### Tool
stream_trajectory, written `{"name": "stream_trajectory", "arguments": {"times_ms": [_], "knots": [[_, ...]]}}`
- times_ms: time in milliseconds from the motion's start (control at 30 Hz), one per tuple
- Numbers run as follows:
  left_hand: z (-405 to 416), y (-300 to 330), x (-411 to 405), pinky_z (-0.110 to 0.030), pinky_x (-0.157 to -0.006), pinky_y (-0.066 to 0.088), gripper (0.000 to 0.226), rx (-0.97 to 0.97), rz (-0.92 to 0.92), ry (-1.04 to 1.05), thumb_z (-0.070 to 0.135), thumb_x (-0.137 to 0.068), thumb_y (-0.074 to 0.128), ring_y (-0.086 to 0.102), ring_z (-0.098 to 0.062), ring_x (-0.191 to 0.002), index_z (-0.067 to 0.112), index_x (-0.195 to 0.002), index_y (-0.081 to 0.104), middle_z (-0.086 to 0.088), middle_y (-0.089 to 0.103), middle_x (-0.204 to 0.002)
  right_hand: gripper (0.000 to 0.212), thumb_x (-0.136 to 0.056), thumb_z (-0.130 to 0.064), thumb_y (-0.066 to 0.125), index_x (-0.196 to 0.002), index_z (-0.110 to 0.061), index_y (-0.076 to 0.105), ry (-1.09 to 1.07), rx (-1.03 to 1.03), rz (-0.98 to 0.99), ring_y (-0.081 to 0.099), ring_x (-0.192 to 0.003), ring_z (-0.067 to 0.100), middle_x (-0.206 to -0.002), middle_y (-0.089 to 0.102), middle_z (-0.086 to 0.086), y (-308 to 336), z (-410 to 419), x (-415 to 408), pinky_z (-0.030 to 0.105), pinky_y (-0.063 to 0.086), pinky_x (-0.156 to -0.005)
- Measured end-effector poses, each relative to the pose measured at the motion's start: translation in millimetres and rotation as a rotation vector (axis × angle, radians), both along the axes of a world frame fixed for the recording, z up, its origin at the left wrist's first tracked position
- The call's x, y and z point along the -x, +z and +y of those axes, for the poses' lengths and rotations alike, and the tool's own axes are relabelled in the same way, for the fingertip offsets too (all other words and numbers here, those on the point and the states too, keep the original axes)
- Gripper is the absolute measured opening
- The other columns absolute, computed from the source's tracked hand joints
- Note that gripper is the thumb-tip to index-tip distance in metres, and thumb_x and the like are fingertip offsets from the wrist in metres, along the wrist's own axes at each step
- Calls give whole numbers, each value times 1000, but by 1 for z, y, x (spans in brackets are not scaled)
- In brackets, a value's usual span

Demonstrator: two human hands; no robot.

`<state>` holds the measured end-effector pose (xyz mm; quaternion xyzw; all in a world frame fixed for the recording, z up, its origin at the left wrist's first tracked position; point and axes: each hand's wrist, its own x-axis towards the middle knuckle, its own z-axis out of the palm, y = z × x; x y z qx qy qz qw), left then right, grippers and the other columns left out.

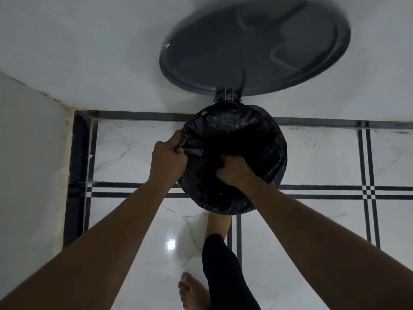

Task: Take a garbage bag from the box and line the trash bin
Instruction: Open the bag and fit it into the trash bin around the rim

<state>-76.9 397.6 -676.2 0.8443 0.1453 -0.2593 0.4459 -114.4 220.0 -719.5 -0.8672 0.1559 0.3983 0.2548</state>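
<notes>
- The black garbage bag [234, 157] is already in the pedal trash bin [228, 101], which stands on the tiled floor [312, 157] against the white wall [89, 52].
- The bin's dark round lid [254, 45] is tipped up and back toward the wall. One bare foot [218, 222] reaches under the front of the bin, most likely on the pedal, though the bin hides the pedal itself.
- The left hand [168, 161] is bunched tight on a fold of bag film at the bin's left edge, fingers curled round it.
- The right hand [233, 170] is clamped on the film at the near side of the opening, knuckles up. The two hands are apart, each with its own grip.
- At the far and right sides the plastic looks rolled over the rim and lying snug. The inside is so dark that I cannot tell whether the bag reaches the bottom.
- The box the bag came from is nowhere in sight.
- By my reckoning the job is nearly done: the near-left stretch needs pulling down over the rim and smoothing, then the lid can drop.
</notes>
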Motion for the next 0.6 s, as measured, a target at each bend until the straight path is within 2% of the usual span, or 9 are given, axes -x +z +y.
{"name": "stream_trajectory", "arguments": {"times_ms": [67,133,200,233,300,400,500,533,600], "knots": [[3,-1,-1,-8,-55,42,64,18,-5,-7,-1,-91,44,65,-34,-82,37,-138,63,-27,68,-101,44,-95,-23,56,-137,-10,62,-19,6,16,59,-126,39,-134,64,23,1,-3,-1,40,49,-108],[3,3,-1,-6,-57,43,60,53,26,-19,3,-91,47,65,-28,-82,40,-135,66,-22,71,-104,45,-96,-20,54,-139,-9,60,-19,34,33,57,-129,39,-138,61,24,-10,-3,-2,39,47,-110],[3,4,-1,-16,-78,54,52,117,68,32,14,-88,54,70,-22,-95,46,-126,68,-7,76,-106,43,-97,-18,50,-138,-6,60,29,43,67,56,-130,39,-138,61,24,-22,-5,-3,39,45,-111],[4,5,-1,-27,-90,58,50,163,96,86,19,-84,57,71,-20,-99,49,-122,70,1,78,-105,43,-99,-19,49,-139,-6,59,69,46,51,55,-131,39,-140,60,24,-20,-5,-4,39,44,-111],[6,6,-1,-44,-101,57,45,260,141,232,22,-86,63,71,-15,-96,47,-122,72,10,78,-100,45,-103,-19,45,-144,-5,55,128,68,85,51,-136,38,-146,55,23,-28,-7,-9,38,41,-114],[14,0,5,-46,-103,56,44,300,136,358,21,-94,66,71,-10,-95,36,-135,66,12,77,-95,45,-105,-21,43,-145,-4,54,183,82,122,50,-138,38,-149,53,22,-40,-7,-15,39,40,-115],[22,-7,19,-51,-100,57,31,260,44,343,22,-95,65,72,-16,-97,33,-124,69,13,77,-95,46,-104,-25,44,-144,-5,55,188,83,148,53,-134,37,-148,55,21,-56,-4,-23,40,43,-113],[23,-9,24,-52,-98,58,25,244,15,325,22,-95,66,73,-19,-98,33,-117,71,12,77,-99,47,-104,-25,43,-147,-5,51,189,94,168,52,-136,37,-151,52,21,-59,-3,-24,39,43,-114],[25,-17,33,-51,-95,60,18,221,-26,301,20,-97,66,73,-19,-98,31,-109,74,10,77,-103,60,-105,-24,45,-159,-2,29,168,103,207,44,-144,38,-159,40,23,-66,0,-25,39,37,-118]]}}
